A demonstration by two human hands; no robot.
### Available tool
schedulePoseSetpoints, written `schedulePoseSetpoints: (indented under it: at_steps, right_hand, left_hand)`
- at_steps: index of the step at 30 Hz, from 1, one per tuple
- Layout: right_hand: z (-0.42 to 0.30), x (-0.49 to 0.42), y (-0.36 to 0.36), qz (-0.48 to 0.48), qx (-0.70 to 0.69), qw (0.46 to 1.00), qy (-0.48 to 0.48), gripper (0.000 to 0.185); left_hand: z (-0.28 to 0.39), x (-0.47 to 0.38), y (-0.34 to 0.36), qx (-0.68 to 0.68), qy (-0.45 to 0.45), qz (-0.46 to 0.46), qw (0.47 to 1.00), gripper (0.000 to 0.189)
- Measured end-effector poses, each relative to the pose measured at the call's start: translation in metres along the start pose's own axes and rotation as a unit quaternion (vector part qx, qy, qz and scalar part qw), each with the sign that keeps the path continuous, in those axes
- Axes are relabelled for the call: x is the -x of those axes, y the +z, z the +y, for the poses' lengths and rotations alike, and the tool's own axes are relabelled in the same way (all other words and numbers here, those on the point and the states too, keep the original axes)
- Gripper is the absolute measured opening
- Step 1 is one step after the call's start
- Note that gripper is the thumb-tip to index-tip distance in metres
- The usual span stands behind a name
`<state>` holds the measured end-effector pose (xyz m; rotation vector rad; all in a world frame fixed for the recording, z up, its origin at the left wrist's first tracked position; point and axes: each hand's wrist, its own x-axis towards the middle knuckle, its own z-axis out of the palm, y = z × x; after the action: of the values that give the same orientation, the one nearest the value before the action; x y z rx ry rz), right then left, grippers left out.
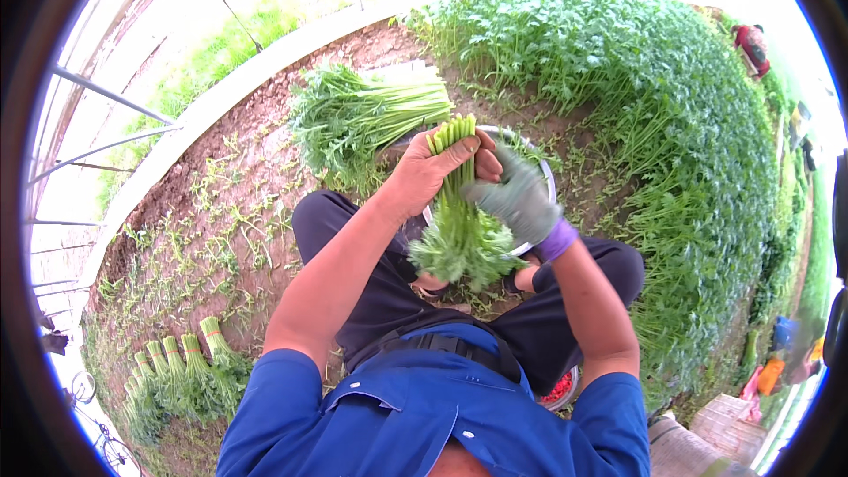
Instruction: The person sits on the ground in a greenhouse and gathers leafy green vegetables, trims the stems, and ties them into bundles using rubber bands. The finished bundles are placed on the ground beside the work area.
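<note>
My bare left hand (434, 159) grips a bunch of leafy green stems (457, 175), cut ends up and feathery leaves hanging down between my knees. My right hand (523, 195), in a grey-green glove with a purple cuff, is at the right side of this bunch. Its thumb overlaps the stems, and whether it grips them is hidden. Beneath both hands is a round pale rim (548, 175), mostly covered. Just beyond my left hand lies a large pile of cut greens (377, 109), stems towards the right.
Uncut greens (596, 66) stand densely along the right. Several banded bundles (192, 358) are at the lower left. A container of red bits (560, 389) sits by my right hip. Another person (752, 50) is at the far upper right. Metal struts (112, 96) line the left.
</note>
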<state>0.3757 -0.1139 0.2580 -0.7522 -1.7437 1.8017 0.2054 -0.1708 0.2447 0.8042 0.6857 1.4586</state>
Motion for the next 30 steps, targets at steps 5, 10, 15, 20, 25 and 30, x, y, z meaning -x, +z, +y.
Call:
schedulePoseSetpoints:
  at_steps: [5,10,15,20,25,30]
  right_hand:
    - [0.035,0.012,0.012,-0.091,-0.046,0.990,0.096,0.029]
    - [0.035,0.023,-0.013,-0.181,-0.198,0.961,0.061,0.027]
    - [0.039,0.012,-0.017,-0.058,-0.068,0.996,-0.025,0.048]
    - [0.048,-0.010,-0.026,0.098,0.446,0.884,-0.099,0.080]
    - [0.072,-0.011,-0.035,0.071,0.354,0.930,0.072,0.063]
    - [0.093,-0.012,-0.036,0.007,0.310,0.941,0.132,0.051]
  left_hand:
    - [0.008,-0.011,0.026,0.111,0.025,0.004,0.993,0.021]
    - [-0.010,-0.008,0.038,-0.128,0.011,-0.120,0.984,0.019]
    - [-0.012,-0.023,0.039,-0.155,-0.076,-0.091,0.981,0.018]
    - [0.067,-0.083,0.018,-0.334,-0.031,0.064,0.940,0.017]
    - [0.118,-0.167,-0.048,-0.800,-0.093,0.127,0.580,0.022]
    - [0.066,-0.236,-0.177,-0.944,-0.130,0.082,0.292,0.018]
